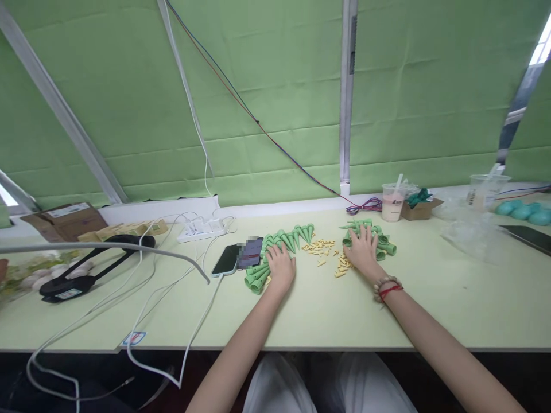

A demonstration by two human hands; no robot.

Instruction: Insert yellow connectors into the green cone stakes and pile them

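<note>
My left hand rests palm down over a pile of green plastic cones, fingers stretched across their near side. More cones lie fanned out just beyond its fingertips. To the right, my right hand is spread on a second group of green cones, a bead bracelet on its wrist. What lies under both palms is hidden. Small yellow pieces are scattered between the two hands, and some yellow bits sit beside my right thumb.
Two phones lie left of the cones, one with a white cable. A power strip, loose cables and a black headband-like device are further left. At the back right stand a pink drink cup, a small cardboard box and plastic wrap.
</note>
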